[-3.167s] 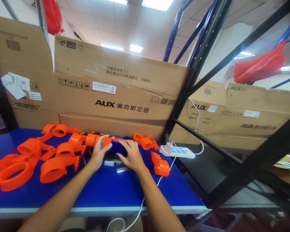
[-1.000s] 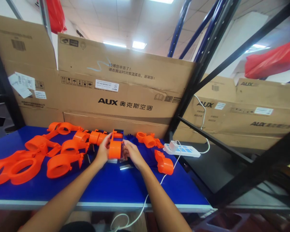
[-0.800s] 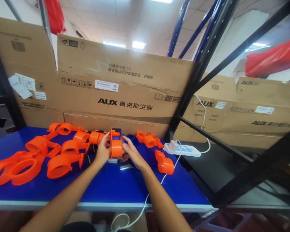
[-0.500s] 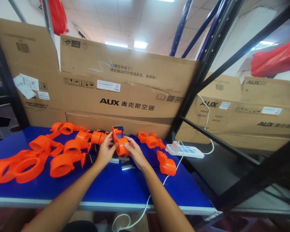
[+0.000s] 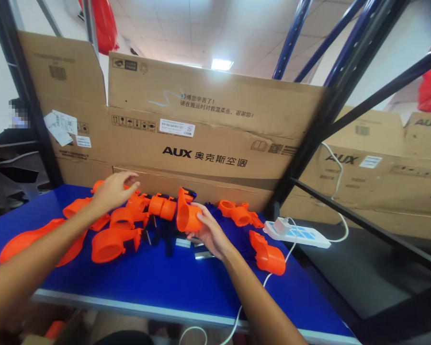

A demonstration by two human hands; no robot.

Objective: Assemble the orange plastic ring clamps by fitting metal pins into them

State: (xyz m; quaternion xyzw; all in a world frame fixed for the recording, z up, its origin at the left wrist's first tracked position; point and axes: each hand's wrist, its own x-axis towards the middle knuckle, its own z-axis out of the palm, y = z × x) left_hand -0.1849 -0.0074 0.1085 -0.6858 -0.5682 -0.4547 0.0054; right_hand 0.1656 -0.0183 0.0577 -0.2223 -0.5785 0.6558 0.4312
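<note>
My right hand (image 5: 212,231) is closed on an orange plastic tape dispenser (image 5: 187,218), its fingers round the ring-shaped part. The dispenser stands tilted above the blue table, with a dark piece at its upper end. My left hand (image 5: 115,190) is off it, raised over the orange parts at the left, fingers loosely bent and apart, holding nothing. Beneath that hand and forearm lie several more orange tape dispensers (image 5: 107,245), partly hidden. Close to my right hand, small silver metal strips (image 5: 204,255) and black pieces (image 5: 168,244) rest on the table.
Another orange dispenser (image 5: 269,258) lies at the right beside a white cable. A white power strip (image 5: 301,235) with a plug sits at the table's right edge. Cardboard (image 5: 208,124) walls the back, and black rack posts (image 5: 311,143) frame it. A person (image 5: 17,124) is at far left.
Both hands turned the tape dispenser between them earlier. Now my left hand has let go and moved up and left, while my right hand keeps the dispenser. The view has swung left.
</note>
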